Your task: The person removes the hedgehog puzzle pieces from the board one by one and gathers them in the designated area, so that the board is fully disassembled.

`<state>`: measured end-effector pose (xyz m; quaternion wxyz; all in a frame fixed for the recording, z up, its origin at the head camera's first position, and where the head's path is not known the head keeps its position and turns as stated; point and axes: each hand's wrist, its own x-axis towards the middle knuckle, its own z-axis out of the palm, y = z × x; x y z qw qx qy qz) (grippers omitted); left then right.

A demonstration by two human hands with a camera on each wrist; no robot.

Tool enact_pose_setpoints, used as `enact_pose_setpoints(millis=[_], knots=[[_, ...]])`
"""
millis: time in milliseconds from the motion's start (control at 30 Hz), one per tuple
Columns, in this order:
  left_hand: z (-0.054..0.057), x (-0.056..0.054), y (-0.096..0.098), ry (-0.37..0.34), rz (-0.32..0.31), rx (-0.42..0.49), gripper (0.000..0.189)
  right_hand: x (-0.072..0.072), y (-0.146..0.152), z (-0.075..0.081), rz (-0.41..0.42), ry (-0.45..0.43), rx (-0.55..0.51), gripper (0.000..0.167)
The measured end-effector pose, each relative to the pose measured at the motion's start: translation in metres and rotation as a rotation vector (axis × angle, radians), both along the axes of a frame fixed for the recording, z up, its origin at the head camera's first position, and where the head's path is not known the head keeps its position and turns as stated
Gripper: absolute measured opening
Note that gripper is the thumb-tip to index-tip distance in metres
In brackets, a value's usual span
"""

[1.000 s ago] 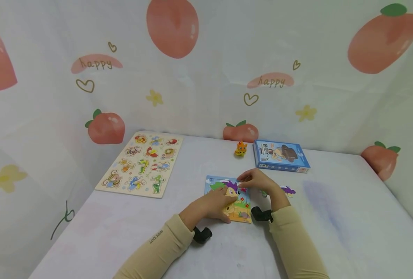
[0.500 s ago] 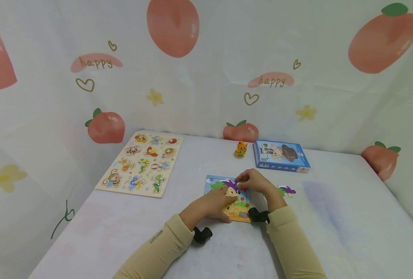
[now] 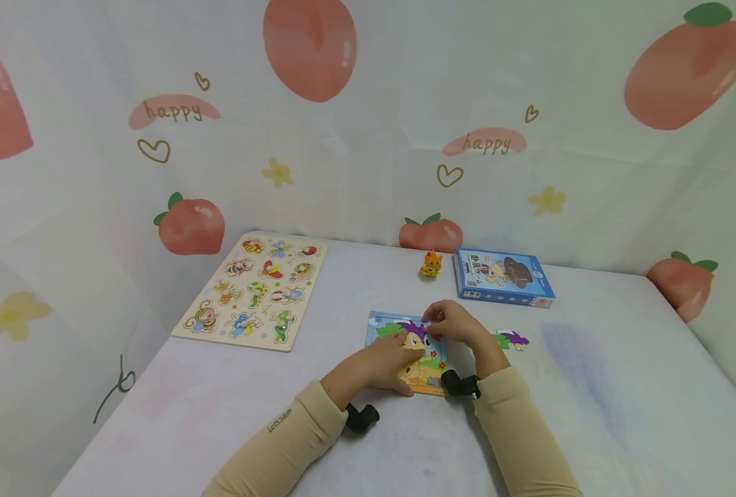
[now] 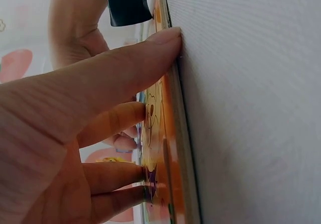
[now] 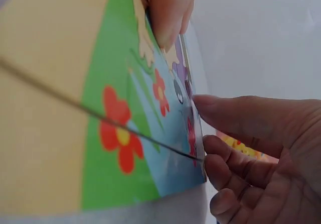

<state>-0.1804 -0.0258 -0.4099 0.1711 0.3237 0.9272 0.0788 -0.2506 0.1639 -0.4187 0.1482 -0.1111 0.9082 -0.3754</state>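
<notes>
A small jigsaw puzzle board with a purple-haired cartoon animal lies at mid-table. My left hand rests on it from the left, fingers spread over the picture. In the left wrist view its thumb touches the board's near edge, and other fingertips meet the printed face. At the upper right corner, my right hand pinches a puzzle piece between thumb and curled fingers; most of the piece is hidden. The right wrist view shows that thumb beside red flowers. Loose purple-and-green puzzle pieces lie right of this hand.
A wooden insect puzzle board lies at the left. Toward the back are a small orange-yellow toy figure and a blue box. A printed curtain hangs behind the white table.
My right hand has shifted slightly left and its wrist has swung inward, showing more of the loose pieces. My left hand stays in place on the board.
</notes>
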Motion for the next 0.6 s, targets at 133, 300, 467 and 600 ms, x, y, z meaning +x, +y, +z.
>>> enact_pose_setpoints(millis=[133,300,467,600], knots=[[0.000,0.000,0.000,-0.001,-0.001,-0.002,0.072,0.000,0.002,0.000,-0.029,-0.012,0.015,0.014],[0.000,0.000,0.000,0.004,-0.003,-0.005,0.072,0.002,0.005,0.001,-0.042,-0.010,0.035,0.014],[-0.001,0.000,0.001,0.006,0.002,-0.011,0.072,0.004,0.009,0.002,-0.058,0.010,0.021,0.016],[-0.001,0.000,0.002,0.004,0.009,-0.013,0.073,0.006,0.011,0.003,-0.067,0.019,0.002,0.018]])
